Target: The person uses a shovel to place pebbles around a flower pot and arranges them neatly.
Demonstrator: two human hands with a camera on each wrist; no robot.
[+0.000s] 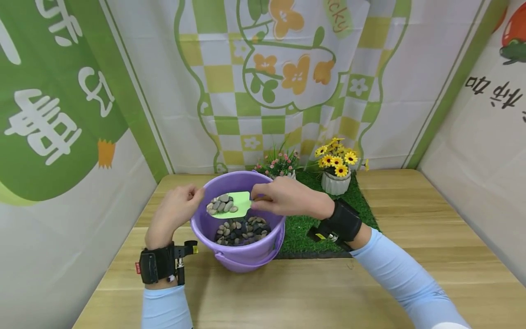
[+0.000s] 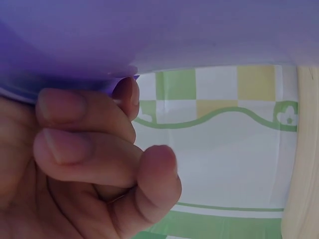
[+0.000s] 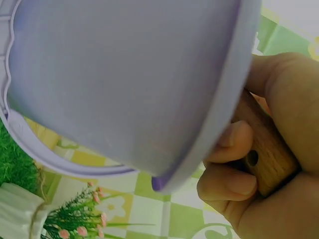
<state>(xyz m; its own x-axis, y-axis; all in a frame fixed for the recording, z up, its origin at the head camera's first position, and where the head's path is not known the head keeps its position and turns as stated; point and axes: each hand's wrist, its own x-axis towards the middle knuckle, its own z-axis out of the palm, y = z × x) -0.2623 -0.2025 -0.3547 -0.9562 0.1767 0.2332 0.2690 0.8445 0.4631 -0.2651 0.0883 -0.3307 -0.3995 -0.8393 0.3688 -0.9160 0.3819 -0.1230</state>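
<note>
A purple bucket [image 1: 198, 224] stands on the table with grey, tan and dark pebbles [image 1: 236, 234] in its bottom. My left hand [image 1: 174, 208] holds the bucket's left rim with curled fingers [image 2: 107, 159]; the bucket wall rises right beside them in the left wrist view. Over the bucket's opening, my right hand [image 1: 283, 196] grips the wooden handle [image 3: 264, 144] of a small hand shovel [image 1: 243, 201]. The shovel's light green blade carries a heap of pebbles [image 1: 222, 204] at its left end. From the right wrist camera, the bucket hides the blade.
Behind and right of the bucket lies a green artificial grass mat [image 1: 300, 235]. On it stand a white pot of yellow flowers [image 1: 336, 183] and a pot of pink flowers [image 1: 283, 164]. The bucket's handle [image 1: 250, 262] hangs at its front. Printed curtains [image 1: 287, 114] enclose the wooden table [image 1: 320, 292].
</note>
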